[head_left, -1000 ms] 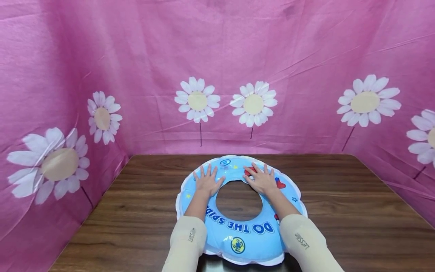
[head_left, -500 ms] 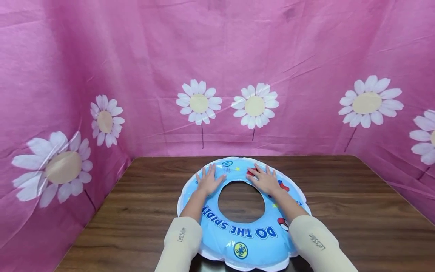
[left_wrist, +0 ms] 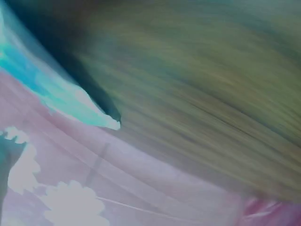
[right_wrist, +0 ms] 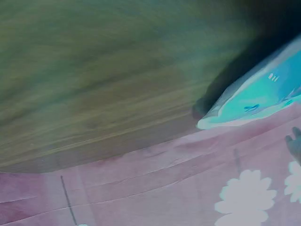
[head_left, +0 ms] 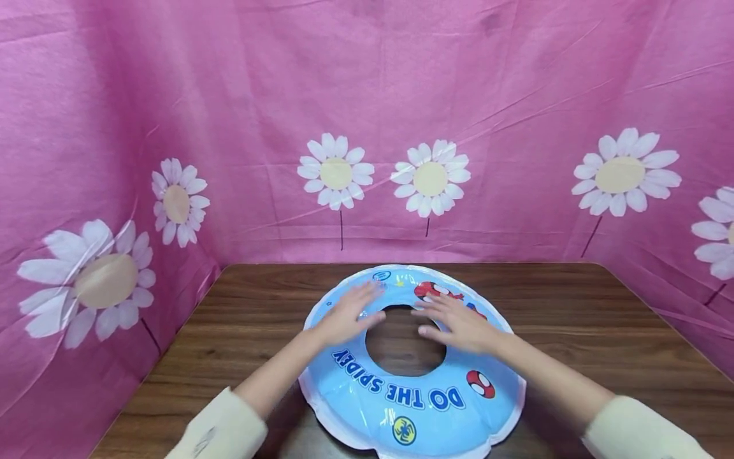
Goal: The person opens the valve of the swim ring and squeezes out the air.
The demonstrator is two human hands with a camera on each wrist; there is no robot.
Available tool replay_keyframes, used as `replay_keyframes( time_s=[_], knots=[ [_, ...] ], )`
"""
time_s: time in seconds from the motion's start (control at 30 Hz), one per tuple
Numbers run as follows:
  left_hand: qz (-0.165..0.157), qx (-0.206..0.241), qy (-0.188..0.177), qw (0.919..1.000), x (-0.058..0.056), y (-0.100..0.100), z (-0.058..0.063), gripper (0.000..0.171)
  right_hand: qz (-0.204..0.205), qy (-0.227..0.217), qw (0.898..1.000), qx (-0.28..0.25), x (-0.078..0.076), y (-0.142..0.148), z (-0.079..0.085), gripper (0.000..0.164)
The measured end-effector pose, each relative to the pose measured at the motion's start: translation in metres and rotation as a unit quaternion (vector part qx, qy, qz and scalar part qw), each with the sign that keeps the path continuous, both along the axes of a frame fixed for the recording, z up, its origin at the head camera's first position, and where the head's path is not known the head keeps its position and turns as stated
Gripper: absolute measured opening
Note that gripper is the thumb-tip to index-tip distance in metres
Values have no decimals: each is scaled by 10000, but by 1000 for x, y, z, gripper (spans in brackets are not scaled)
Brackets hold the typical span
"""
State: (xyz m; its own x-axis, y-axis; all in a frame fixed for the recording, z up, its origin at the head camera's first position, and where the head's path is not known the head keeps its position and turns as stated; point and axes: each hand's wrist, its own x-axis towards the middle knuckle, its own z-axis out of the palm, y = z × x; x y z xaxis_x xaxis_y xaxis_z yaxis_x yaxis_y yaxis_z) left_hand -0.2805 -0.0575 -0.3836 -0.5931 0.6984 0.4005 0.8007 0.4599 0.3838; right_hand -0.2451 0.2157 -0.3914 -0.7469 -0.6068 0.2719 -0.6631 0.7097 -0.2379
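A light blue inflatable swim ring (head_left: 424, 417) lies flat on the wooden table, with "DO THE SPIDEY" lettering and red cartoon masks on it. Over its left part is my left hand (head_left: 346, 315), fingers extended toward the inner hole. My right hand (head_left: 459, 322) is over the right part, fingers extended and slightly blurred, pointing inward. Neither holds anything; whether they touch the vinyl is hard to tell. The left wrist view catches the ring's edge (left_wrist: 70, 101), as does the right wrist view with the ring (right_wrist: 254, 103) and a few fingertips (right_wrist: 295, 145) at its border.
The brown wood-grain table (head_left: 585, 331) extends to both sides of the ring. A pink curtain (head_left: 367, 76) printed with white daisies (head_left: 430, 178) hangs behind it and along both sides.
Both hands have shifted from resting spread on the ring to angling inward, with the elbows swung outward and the sleeves farther apart. The ring lies in nearly the same place.
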Motion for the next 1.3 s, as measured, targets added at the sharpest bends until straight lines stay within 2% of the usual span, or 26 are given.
replay_keyframes(
  time_s=[0.07,0.13,0.2,0.27,0.37,0.5,0.63,0.8,0.9,1.0,1.03,1.1,1.17,1.23,1.3],
  knots=[
    [-865,-247,563,9944,25,-5,-6,45,393,88,9992,68,23,0,-2,47],
    [-1624,-643,979,9798,47,-9,-16,44,760,287,9965,214,41,3,-9,47],
    [-2160,-1179,1143,9625,64,-13,-28,47,1029,514,9925,426,54,6,-18,48],
    [-2404,-1758,1180,9473,74,-15,-39,51,1152,664,9892,620,63,9,-28,50],
    [-2398,-2426,1122,9333,78,-16,-52,53,1123,738,9868,905,69,11,-43,55],
    [-2364,-2755,1095,9253,78,-17,-63,53,1014,583,9877,1039,73,10,-58,60],
    [-2373,-2711,1028,9272,79,-19,-67,53,953,525,9886,1039,74,8,-66,62],
    [-2303,-2476,1003,9357,78,-20,-68,55,1003,408,9903,871,72,8,-64,63],
    [-2303,-2397,1036,9374,76,-19,-67,57,1043,-268,9940,210,70,11,-55,62],
    [-2294,-2470,1156,9344,75,-18,-66,57,1064,-798,9903,-394,65,14,-43,61],
    [-2289,-2510,1189,9330,75,-18,-66,57,1070,-735,9907,-404,63,15,-40,59],
    [-2271,-2584,1210,9311,74,-17,-65,57,1031,-206,9943,-189,59,17,-35,56],
    [-2277,-2618,1161,9307,74,-17,-65,57,644,458,9968,112,55,21,-33,56],
    [-2271,-2637,1154,9304,74,-17,-65,57,246,931,9947,370,51,26,-34,56],
    [-2275,-2636,1157,9302,75,-18,-65,57,-87,880,9949,481,48,31,-39,57]
  ],
)
